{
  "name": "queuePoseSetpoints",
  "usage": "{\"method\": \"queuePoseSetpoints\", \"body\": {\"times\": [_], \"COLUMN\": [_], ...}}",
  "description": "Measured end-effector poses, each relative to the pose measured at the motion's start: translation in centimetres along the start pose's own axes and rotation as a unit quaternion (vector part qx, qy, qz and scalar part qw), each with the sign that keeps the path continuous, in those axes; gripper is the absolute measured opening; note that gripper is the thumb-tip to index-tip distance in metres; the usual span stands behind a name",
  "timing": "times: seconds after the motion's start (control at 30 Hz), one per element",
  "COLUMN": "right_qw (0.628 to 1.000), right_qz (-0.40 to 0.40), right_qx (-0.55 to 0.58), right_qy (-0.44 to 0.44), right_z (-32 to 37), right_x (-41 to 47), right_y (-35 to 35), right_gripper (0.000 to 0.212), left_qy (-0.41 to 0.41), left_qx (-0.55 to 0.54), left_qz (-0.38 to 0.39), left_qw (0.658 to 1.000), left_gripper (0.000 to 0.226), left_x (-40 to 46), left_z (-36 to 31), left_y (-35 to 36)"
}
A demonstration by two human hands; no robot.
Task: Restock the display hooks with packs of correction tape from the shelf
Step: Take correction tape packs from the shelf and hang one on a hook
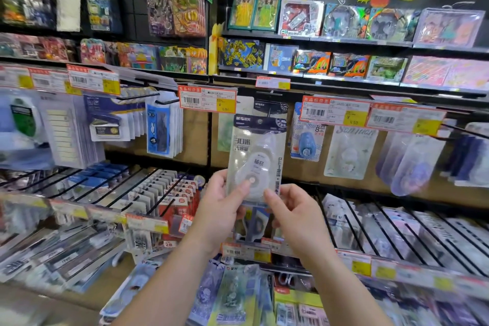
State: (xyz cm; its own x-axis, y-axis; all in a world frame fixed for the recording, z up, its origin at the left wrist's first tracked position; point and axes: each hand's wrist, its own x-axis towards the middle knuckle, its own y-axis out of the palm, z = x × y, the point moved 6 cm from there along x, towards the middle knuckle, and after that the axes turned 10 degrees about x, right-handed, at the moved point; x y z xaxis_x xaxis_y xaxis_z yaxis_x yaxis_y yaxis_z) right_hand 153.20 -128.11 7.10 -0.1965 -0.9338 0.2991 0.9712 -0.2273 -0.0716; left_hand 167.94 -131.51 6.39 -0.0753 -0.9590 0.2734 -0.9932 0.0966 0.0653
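Note:
A clear pack of white correction tape point(258, 156) with a dark header card stands upright in front of the pegboard. My left hand point(225, 204) grips its lower left edge, thumb pressed on the tape's round hub. My right hand point(296, 214) pinches the lower right corner. The pack's top sits just below the hook behind a red price tag point(207, 99), in front of another hanging pack point(270, 108). Whether the pack is on the hook I cannot tell. More correction tape packs point(307, 144) hang to the right.
Long black hooks point(137, 188) with stationery packs jut out at lower left and lower right point(397, 230). Price-tag rails point(370, 264) run along the shelf fronts. Toy boxes point(301, 18) fill the upper shelves. Loose packs point(232, 294) lie in the bottom bin.

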Motion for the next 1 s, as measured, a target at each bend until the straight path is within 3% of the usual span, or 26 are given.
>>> {"method": "queuePoseSetpoints", "body": {"times": [0.6,0.73,0.87,1.0], "right_qw": [0.999,0.996,0.990,0.988], "right_qz": [-0.031,-0.035,-0.045,-0.043], "right_qx": [-0.024,-0.069,-0.122,-0.140], "right_qy": [-0.017,-0.032,-0.048,-0.053], "right_z": [0.0,-0.7,-1.3,-1.9], "right_x": [1.8,2.6,3.7,4.5], "right_y": [-1.1,-1.3,-1.4,-1.2], "right_gripper": [0.025,0.031,0.033,0.030], "left_qy": [-0.019,0.003,0.046,0.049], "left_qx": [0.061,0.186,0.352,0.369], "left_qz": [0.016,0.009,-0.034,-0.072], "left_qw": [0.998,0.982,0.934,0.925], "left_gripper": [0.026,0.032,0.037,0.043], "left_x": [2.1,2.9,3.6,4.3], "left_z": [0.5,0.7,1.0,1.3], "left_y": [1.1,0.6,-0.3,-0.5]}}
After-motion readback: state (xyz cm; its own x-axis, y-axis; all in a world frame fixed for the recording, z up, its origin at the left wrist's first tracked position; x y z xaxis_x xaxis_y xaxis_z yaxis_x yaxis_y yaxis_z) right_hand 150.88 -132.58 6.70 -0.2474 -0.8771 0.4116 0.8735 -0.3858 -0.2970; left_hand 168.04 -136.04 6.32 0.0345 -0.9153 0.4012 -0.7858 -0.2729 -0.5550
